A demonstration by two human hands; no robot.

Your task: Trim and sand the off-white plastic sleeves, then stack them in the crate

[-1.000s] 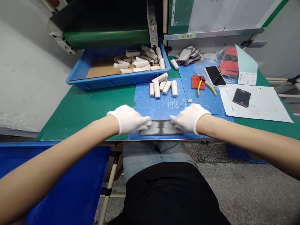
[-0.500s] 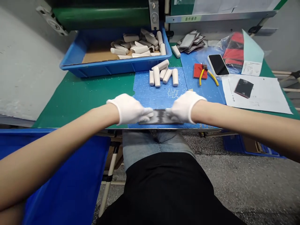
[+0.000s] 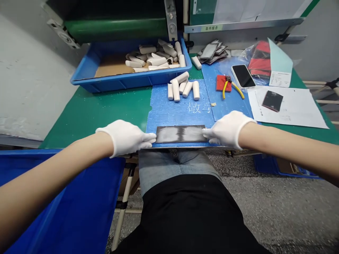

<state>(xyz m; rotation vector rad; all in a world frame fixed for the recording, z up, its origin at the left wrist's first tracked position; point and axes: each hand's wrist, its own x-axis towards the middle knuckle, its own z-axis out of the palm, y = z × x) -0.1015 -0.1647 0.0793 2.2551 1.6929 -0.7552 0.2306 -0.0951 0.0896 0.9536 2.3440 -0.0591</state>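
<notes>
A dark rectangular strip (image 3: 181, 134), rubbed whitish on both halves and resembling sandpaper, lies flat at the front edge of a scratched blue mat (image 3: 169, 116). At the strip's left end is my left hand (image 3: 127, 138), in a white glove, fingers stretched out with the tips at the edge. My right hand (image 3: 230, 129), gloved too, extends its fingers over the right end of the strip, touching it. Neither hand grips anything that I can see. Beyond the strip, several white rounded pieces (image 3: 176, 91) lie in a small group on the mat.
A blue bin (image 3: 122, 83) with more white pieces stands at the back, below a green roller (image 3: 119, 29). To the right are yellow-handled pliers (image 3: 227, 86), a phone (image 3: 243, 76), paper (image 3: 299, 109) with a dark square pad (image 3: 272, 101), and stacked grey pads (image 3: 212, 52).
Both hands have moved apart, from on top of the strip out to its ends, the left one farther left. More of the strip's surface shows. The camera view has shifted slightly.
</notes>
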